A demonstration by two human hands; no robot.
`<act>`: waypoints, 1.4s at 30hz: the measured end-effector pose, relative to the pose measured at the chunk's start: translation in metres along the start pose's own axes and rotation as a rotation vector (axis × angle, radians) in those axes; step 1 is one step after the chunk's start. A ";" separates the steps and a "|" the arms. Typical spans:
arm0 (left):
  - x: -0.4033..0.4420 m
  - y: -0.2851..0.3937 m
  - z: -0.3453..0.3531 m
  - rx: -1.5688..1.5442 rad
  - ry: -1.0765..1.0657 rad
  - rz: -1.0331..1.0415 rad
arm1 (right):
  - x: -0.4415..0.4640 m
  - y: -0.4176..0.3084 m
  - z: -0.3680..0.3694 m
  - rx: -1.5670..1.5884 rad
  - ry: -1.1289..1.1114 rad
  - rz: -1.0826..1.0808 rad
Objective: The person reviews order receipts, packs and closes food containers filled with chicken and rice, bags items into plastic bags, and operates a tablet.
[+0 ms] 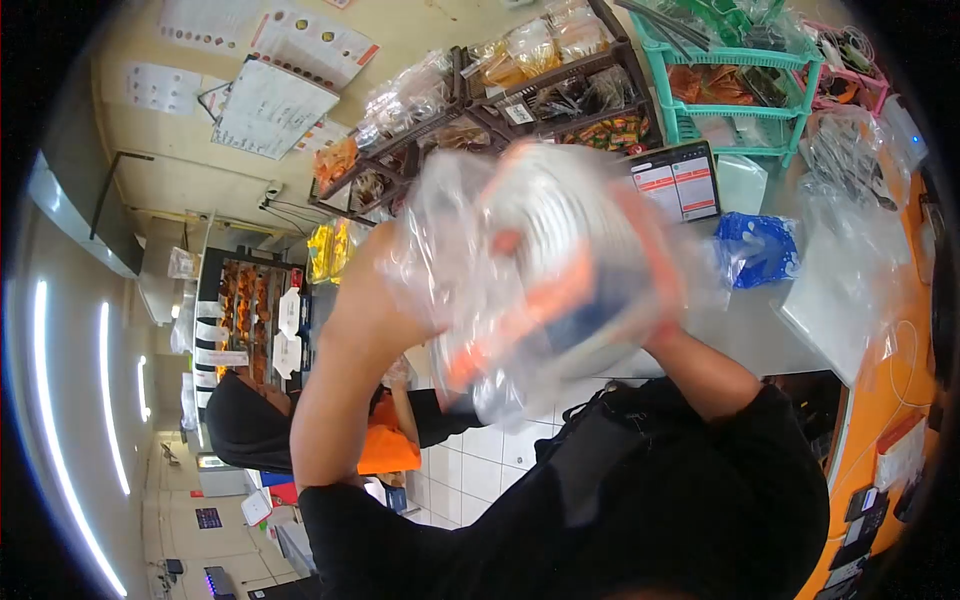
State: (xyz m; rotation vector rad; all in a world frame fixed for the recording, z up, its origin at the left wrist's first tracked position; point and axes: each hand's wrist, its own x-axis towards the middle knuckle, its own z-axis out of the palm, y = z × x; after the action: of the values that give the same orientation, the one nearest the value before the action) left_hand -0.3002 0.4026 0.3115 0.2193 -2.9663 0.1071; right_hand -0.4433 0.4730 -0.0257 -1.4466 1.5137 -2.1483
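Note:
A bulky clear plastic bag (450, 210) fills the middle of the head view, badly smeared by motion. Inside it is a stack of nested white rims with orange and dark blue printing (570, 250), possibly paper bowls. My left hand (395, 265) grips the bag at its left side, its fingers blurred and partly behind the plastic. At the lower right of the stack, my right hand (660, 335) holds it from below, with most of the fingers hidden. The package is lifted in front of my chest, above the grey worktop (740, 325).
Behind the package stand brown crates (555, 75) of packets, a teal rack (740, 95) and a tablet (680, 180). A blue packet (757, 250) and clear plastic bags (850, 230) lie to the right, near an orange counter (880, 400). A co-worker (250, 425) stands at the left.

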 end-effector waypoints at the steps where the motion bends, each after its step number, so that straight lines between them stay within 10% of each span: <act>1: -0.008 -0.002 -0.007 -0.035 -0.071 -0.053 | 0.001 -0.004 0.010 0.034 -0.017 0.049; 19: -0.057 0.014 0.064 -0.333 0.057 -0.407 | -0.036 -0.049 0.021 1.387 -0.621 0.915; 23: -0.114 -0.002 0.176 -0.133 0.267 -0.206 | -0.058 0.002 -0.023 1.093 -0.576 1.323; 26: -0.128 0.022 0.257 -0.270 0.394 -0.537 | -0.033 0.045 -0.060 0.312 -0.448 1.454; 28: -0.130 0.039 0.311 -0.627 0.443 -0.772 | 0.000 0.045 -0.063 0.290 -0.269 1.236; 35: -0.100 0.061 0.330 -1.029 0.562 -1.059 | 0.154 0.060 0.109 -0.170 -0.786 0.120; 39: -0.108 0.061 0.304 -0.970 0.351 -0.801 | 0.173 0.131 0.240 -0.740 -1.351 -0.003; 42: -0.118 0.054 0.313 -0.845 0.141 -0.643 | 0.150 0.191 0.284 -0.833 -1.381 -0.218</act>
State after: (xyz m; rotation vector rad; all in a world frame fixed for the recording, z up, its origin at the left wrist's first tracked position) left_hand -0.2434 0.4466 -0.0201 0.9379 -2.3772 -1.1017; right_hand -0.3804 0.1075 -0.0749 -2.4865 1.5307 -0.0404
